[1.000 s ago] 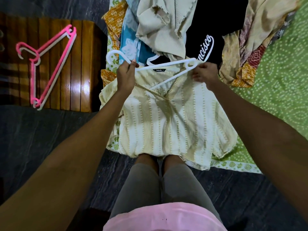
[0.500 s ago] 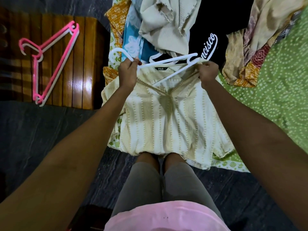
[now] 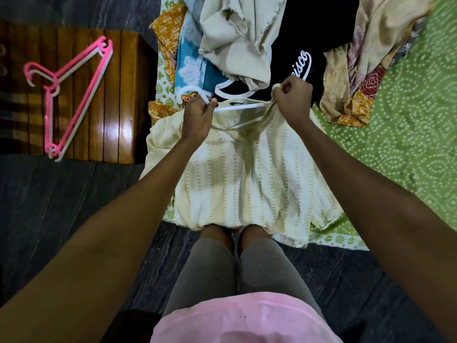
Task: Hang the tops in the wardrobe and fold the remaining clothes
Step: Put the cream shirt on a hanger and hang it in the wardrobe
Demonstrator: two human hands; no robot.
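Cream top (image 3: pixel 247 179), spread on the green bedsheet (image 3: pixel 408 115) before my knees, could slide off the white hanger (image 3: pixel 237 108) if my right hand (image 3: pixel 291 100), gripping its shoulder, tugs too hard while my left hand (image 3: pixel 197 117) pinches the hanger's neck.

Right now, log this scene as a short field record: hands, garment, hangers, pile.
left hand: the left hand grips the white plastic hanger near its hook
right hand: the right hand pinches the shoulder fabric of the cream striped top, bunched at the hanger's right end
top state: hanger partly inside the neck; not yet hung
spare hangers: pink and white plastic hangers lie stacked on the brown wooden board
pile: black printed shirt and beige ribbed garment lie beyond the top
surface: green dotted sheet
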